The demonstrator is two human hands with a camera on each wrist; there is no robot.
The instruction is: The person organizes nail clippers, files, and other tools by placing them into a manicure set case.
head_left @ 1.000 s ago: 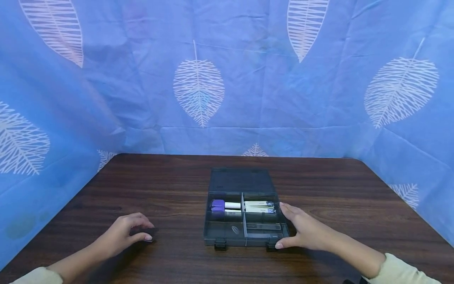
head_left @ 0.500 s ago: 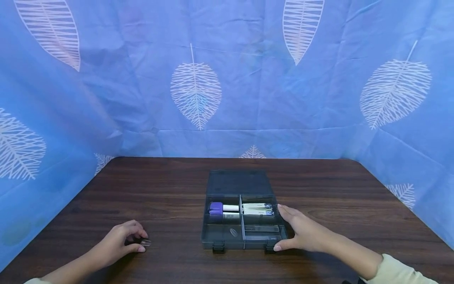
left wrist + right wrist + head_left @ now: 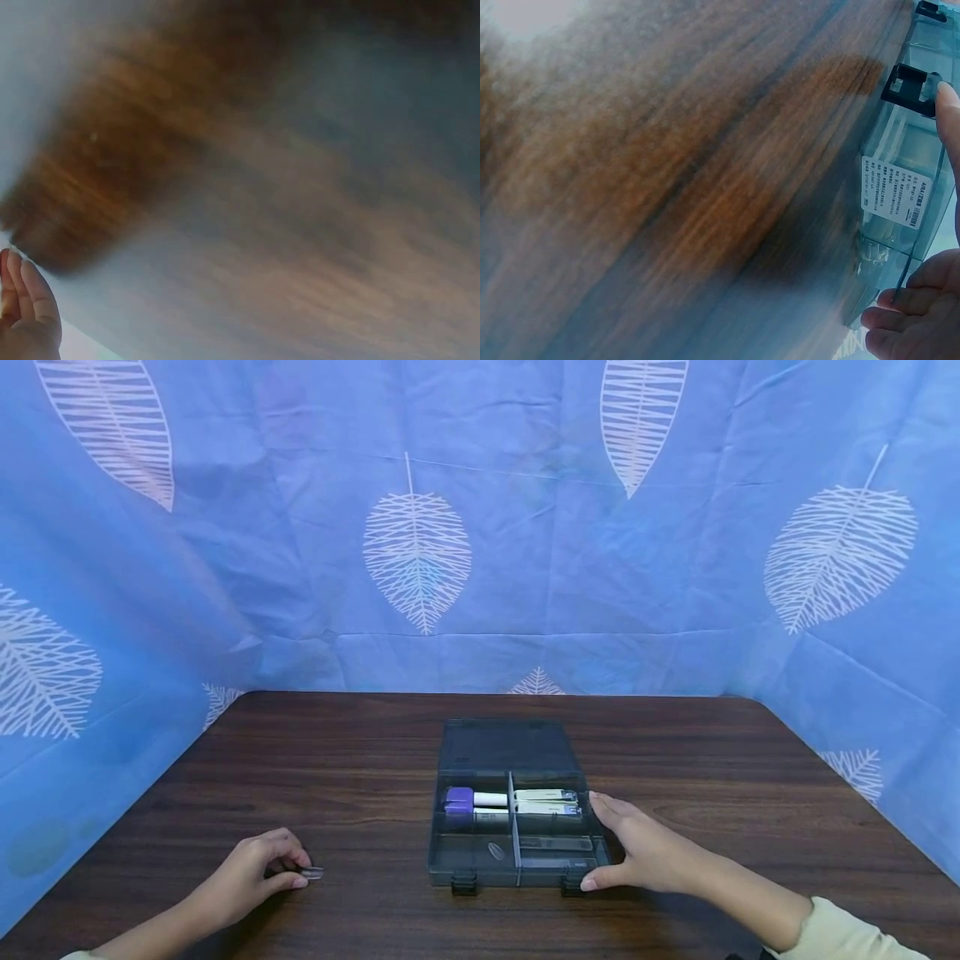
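A dark translucent compartment box (image 3: 471,857) stands on the table with its lid laid back. My right hand (image 3: 648,850) grips its right end, thumb at the front latch (image 3: 907,88) and fingers along the side wall. Inside are purple-and-white bottles (image 3: 459,800) at back left and nail clippers (image 3: 547,795) at back right. A small clear oval piece (image 3: 496,852) lies at front left, and clear flat bars (image 3: 555,843) at front right. Low over the table at left, my left hand (image 3: 255,870) pinches a small clear piece (image 3: 315,873); the left wrist view shows only its fingertips (image 3: 37,289).
The dark wooden table (image 3: 375,760) has a blue leaf-print cloth (image 3: 525,560) behind it and along both sides. The open lid (image 3: 502,743) lies behind the box. A printed label (image 3: 896,191) is on the box's underside.
My left hand has come slightly down and left, and its fingers have closed in on the small clear piece. My right hand stays on the box. The head view has shifted slightly.
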